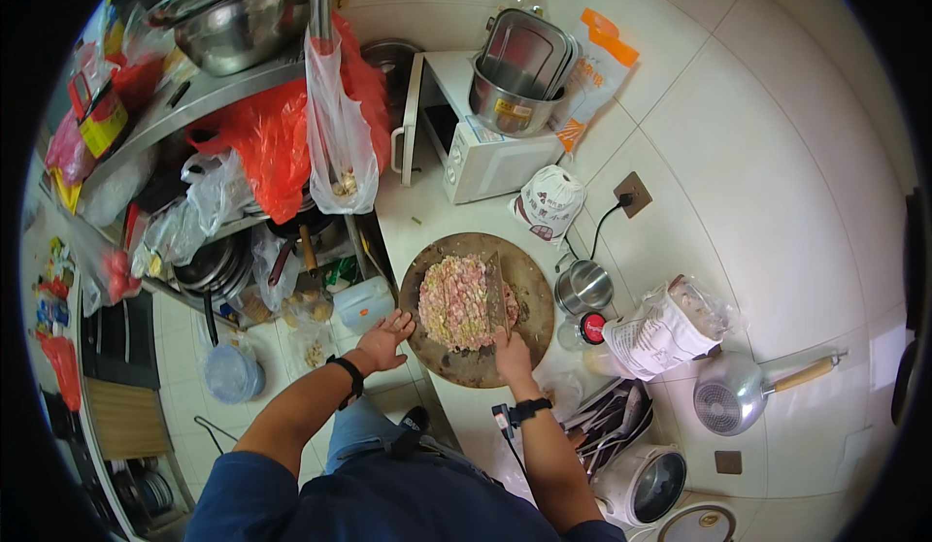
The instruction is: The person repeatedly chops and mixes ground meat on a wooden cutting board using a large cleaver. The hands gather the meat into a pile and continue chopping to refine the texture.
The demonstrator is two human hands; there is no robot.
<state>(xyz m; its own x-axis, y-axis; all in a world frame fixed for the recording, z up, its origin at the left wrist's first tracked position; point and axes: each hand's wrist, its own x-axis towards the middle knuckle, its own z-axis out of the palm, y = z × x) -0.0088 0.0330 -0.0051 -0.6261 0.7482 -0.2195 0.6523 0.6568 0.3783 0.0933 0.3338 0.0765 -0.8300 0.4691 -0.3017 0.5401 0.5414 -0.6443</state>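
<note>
A round cutting board (535, 287) lies on the counter in front of me, bearing a broad mound of minced meat (453, 302) mixed with pale and greenish bits. My right hand (514, 358) grips the handle of a cleaver (496, 294), whose blade stands on edge in the right part of the mince. A smaller portion of mince shows to the right of the blade. My left hand (386, 342) is at the board's left rim, fingers spread, holding nothing; whether it presses on the rim I cannot tell.
Right of the board stand a steel cup (584, 285), a jar with a red lid (591, 329) and a bag (648, 334). Behind it are a cloth sack (551, 200) and a microwave oven (502, 163). A utensil holder (611, 418) is nearer me; a crowded shelf (211, 94) is at left.
</note>
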